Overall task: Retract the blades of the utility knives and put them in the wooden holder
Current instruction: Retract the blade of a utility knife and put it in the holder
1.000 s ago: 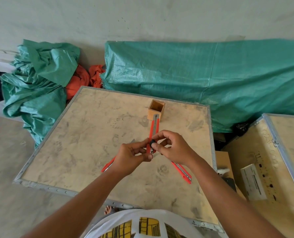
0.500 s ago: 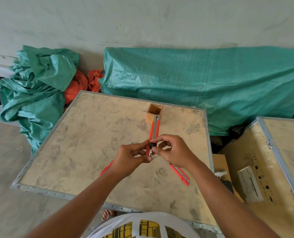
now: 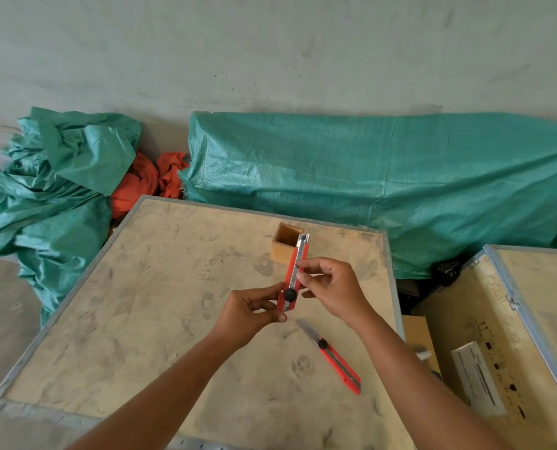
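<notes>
Both grips pinch one red knife (image 3: 295, 274) above the table (image 3: 147, 319): left hand (image 3: 249, 315) at its base, right hand (image 3: 332, 289) at mid-body. Just beyond them stands the holder (image 3: 283, 246); a second knife (image 3: 337, 360) lies below the right grip.

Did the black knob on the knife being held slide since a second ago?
Yes. The black knob slid down the held knife, away from the wooden holder, towards the left hand.
</notes>
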